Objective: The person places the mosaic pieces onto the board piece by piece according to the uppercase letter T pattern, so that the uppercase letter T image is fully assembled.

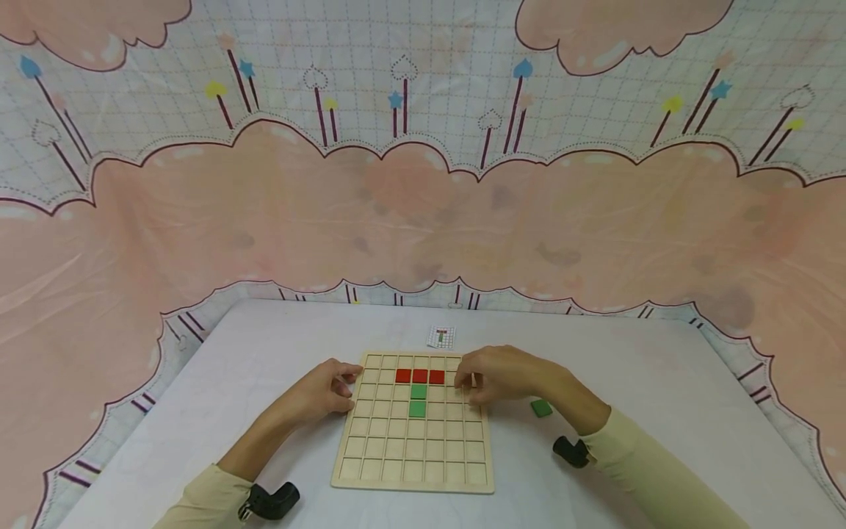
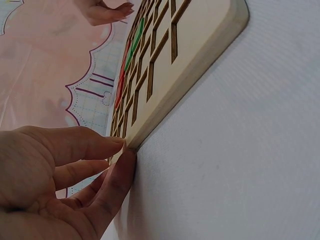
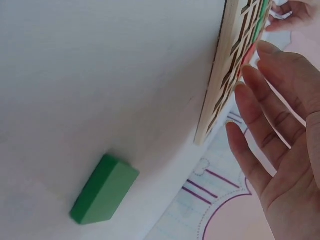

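Note:
A wooden grid board (image 1: 383, 470) lies on the white table, with a row of three red tiles (image 1: 419, 376) and two green tiles (image 1: 418, 400) below the middle one. My left hand (image 1: 320, 393) holds the board's left edge; in the left wrist view its thumb and fingers (image 2: 107, 192) meet at that edge. Over the upper right part of the board is my right hand (image 1: 499, 373), its fingers bent loosely and apart, with nothing seen between them. A loose green tile (image 3: 105, 192) lies on the table right of the board, near the right forearm.
Behind the board lies a small card (image 1: 441, 337) printed with a red and green pattern on a grid. A patterned cloth backdrop (image 1: 423, 220) hangs behind the white table (image 1: 284, 330). Black devices (image 1: 271, 502) are strapped at both wrists.

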A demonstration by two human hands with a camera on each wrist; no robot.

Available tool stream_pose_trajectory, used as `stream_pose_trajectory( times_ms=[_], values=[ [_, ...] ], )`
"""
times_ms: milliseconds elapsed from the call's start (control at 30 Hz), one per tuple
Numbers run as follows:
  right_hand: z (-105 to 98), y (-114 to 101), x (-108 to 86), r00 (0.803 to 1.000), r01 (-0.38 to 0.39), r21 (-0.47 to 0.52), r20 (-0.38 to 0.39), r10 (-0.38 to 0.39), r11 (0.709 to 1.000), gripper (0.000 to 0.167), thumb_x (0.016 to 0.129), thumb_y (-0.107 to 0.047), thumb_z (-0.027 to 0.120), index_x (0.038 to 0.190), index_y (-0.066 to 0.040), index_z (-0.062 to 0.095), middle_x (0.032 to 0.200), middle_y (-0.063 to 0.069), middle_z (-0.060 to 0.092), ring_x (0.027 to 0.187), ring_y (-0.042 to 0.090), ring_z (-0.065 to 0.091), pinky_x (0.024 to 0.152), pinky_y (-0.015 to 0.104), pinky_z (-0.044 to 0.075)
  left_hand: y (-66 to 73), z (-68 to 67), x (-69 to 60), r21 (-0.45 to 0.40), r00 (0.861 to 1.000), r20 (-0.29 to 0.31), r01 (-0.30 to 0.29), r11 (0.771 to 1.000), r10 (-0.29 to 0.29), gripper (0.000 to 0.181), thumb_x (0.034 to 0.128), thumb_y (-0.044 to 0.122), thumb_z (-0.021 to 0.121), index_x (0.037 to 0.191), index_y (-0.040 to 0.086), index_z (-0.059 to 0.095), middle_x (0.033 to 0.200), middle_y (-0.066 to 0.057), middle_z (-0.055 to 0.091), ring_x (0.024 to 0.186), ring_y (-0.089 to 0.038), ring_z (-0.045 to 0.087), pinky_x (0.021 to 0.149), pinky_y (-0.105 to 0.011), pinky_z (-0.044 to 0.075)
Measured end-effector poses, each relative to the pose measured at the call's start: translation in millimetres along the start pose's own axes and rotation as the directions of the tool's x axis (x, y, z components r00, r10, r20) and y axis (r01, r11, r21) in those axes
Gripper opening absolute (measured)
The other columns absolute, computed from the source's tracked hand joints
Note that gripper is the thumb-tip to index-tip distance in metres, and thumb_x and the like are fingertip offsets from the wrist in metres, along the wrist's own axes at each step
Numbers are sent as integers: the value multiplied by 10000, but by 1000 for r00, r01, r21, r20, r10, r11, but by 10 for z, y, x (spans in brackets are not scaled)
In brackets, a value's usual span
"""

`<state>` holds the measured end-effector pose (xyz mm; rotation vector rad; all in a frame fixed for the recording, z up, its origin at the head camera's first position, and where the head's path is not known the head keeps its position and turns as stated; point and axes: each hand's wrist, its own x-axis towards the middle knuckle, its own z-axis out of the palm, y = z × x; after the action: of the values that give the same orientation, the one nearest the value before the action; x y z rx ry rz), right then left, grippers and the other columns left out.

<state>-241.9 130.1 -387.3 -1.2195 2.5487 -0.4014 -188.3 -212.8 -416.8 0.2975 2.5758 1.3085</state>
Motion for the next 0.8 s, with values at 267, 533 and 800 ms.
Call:
stream_pose_trajectory(
  times_ms=[267, 533, 800],
  values=[
    [12, 93, -115, 1000, -25, 11, 2, 25, 1000, 231, 867, -228, 793, 1095, -215, 754, 941, -145, 656, 867, 75, 607, 768, 246, 496, 12, -1, -11, -15, 1000, -3, 6, 1000, -6, 624, 786, -126, 730, 1378, -139, 532, 1123, -162, 530, 887, -216, 540, 682, -251, 476],
    [-4, 186, -253, 999, -50, 23, 0, 50, 998, 262, 844, -195, 822, 1091, -225, 739, 950, -158, 640, 889, 71, 598, 786, 267, 495, 5, -6, 5, -8, 1000, -10, 11, 1000, -11, 617, 790, -124, 724, 1378, -131, 538, 1118, -153, 532, 884, -207, 539, 681, -246, 478],
    [-10, 261, -391, 995, -97, 19, 18, 97, 995, 261, 839, -212, 828, 1084, -242, 740, 955, -161, 635, 891, 71, 589, 784, 276, 496, 6, -2, -6, -20, 1000, -2, 7, 1000, -7, 625, 783, -128, 728, 1378, -134, 536, 1135, -168, 535, 893, -210, 542, 680, -247, 478]
  ],
)
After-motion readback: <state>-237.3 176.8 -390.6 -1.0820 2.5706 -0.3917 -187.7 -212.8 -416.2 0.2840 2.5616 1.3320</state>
